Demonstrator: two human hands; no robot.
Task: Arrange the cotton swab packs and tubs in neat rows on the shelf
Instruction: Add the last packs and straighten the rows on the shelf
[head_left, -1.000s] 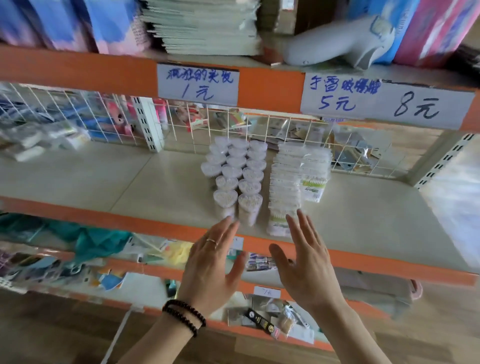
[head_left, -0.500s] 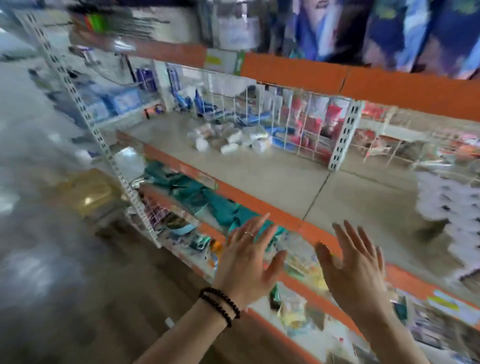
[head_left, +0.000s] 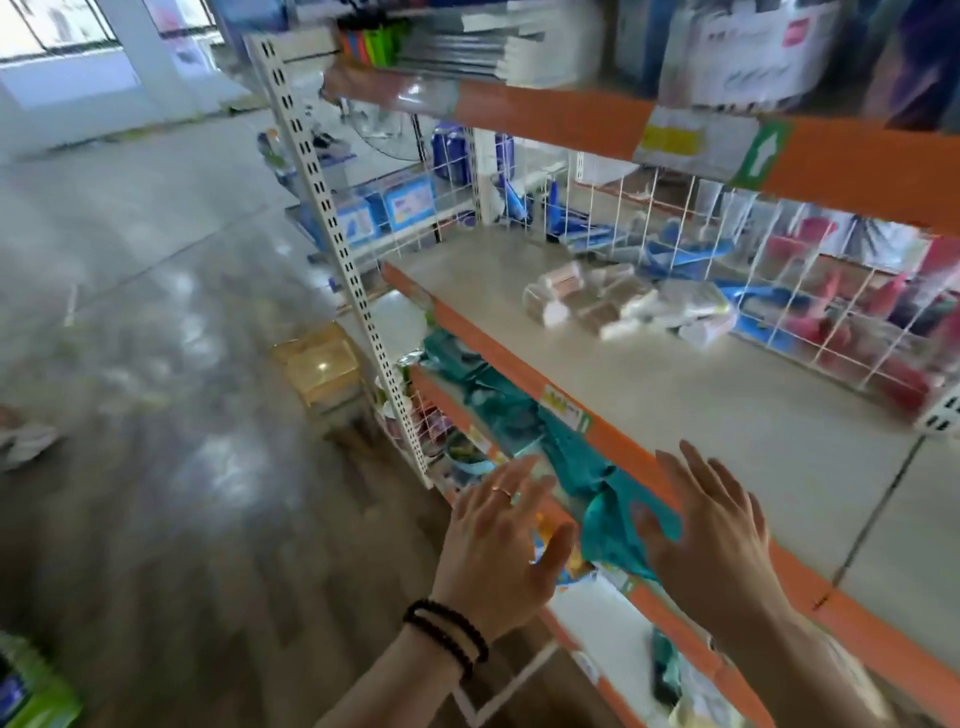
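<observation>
Both my hands hover in front of the orange front edge of the shelf (head_left: 701, 415), fingers spread and holding nothing. My left hand (head_left: 501, 540) wears a ring and dark bead bracelets at the wrist. My right hand (head_left: 711, 540) is just to its right, over the shelf's edge. A loose heap of clear-wrapped packs (head_left: 623, 306) lies at the back of the beige shelf board, well beyond both hands. The rows of cotton swab tubs and packs are out of view to the right. The picture is blurred by motion.
A white wire grid (head_left: 727, 249) backs the shelf, with blue and red goods behind it. Teal cloth (head_left: 582, 467) hangs from the shelf below. A perforated white upright (head_left: 337, 249) marks the shelf's left end. A yellow box (head_left: 322, 364) sits on the floor.
The view has swung left from the tub and pack rows to the shelf's left end. Both hands stay raised and open, holding nothing.
</observation>
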